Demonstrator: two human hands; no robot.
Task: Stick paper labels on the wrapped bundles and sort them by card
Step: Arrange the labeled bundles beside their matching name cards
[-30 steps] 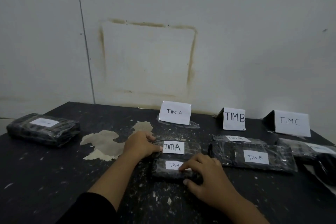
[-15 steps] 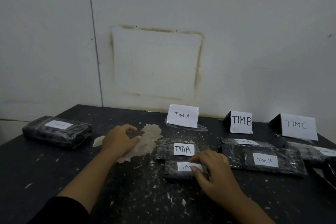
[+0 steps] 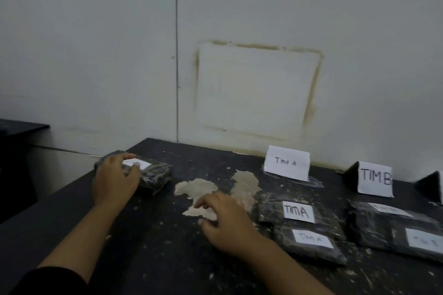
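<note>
Left hand point(image 3: 115, 181) is gripping the bundle point(image 3: 153, 175) under its fingers; right hand point(image 3: 227, 220) is hovering, fingers released, over the table point(image 3: 155, 258).

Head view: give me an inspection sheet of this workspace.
Surface: black table, paint chipped, pale bare patches.
Job's things: two TIM A bundles before the TIM A card; TIM B bundles before the TIM B card; far-left bundle, label unreadable.
Clutter: nothing seen.
Grippers: left hand on the far-left bundle; right hand open, empty.
Cables: nothing seen.
Surroundings: stained white wall.
</note>
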